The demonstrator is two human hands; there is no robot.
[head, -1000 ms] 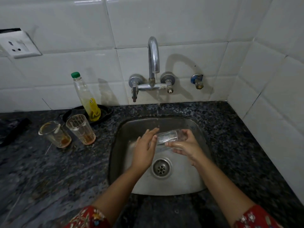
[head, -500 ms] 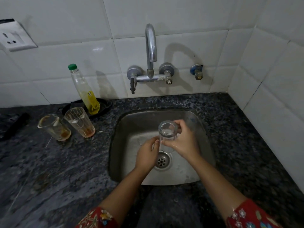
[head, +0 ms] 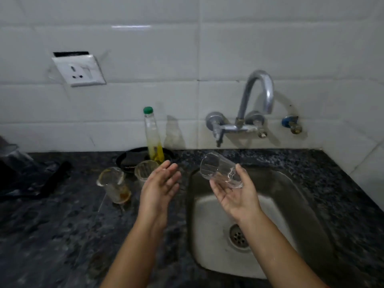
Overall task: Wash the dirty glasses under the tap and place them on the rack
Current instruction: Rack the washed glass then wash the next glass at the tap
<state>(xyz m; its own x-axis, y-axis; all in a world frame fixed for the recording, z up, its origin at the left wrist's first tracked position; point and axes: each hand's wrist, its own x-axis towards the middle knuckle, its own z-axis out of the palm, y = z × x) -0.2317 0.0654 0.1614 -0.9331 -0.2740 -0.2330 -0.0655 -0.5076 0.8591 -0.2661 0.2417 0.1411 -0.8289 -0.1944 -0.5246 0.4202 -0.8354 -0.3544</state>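
My right hand holds a clear washed glass on its side over the sink's left rim, mouth pointing left and up. My left hand is open, palm up, over the counter just left of the sink, holding nothing. Two dirty glasses stand on the counter: one with brown residue and one partly hidden behind my left fingers. The chrome tap juts from the tiled wall above the steel sink. No rack is in view.
A green-capped bottle of yellow liquid stands in a black dish by the wall. A wall socket sits up left. Dark objects lie on the counter's far left. A blue valve is right of the tap.
The view swung left. My right hand lifted the glass out from under the tap and tipped it sideways. My left hand let go and moved left over the counter.
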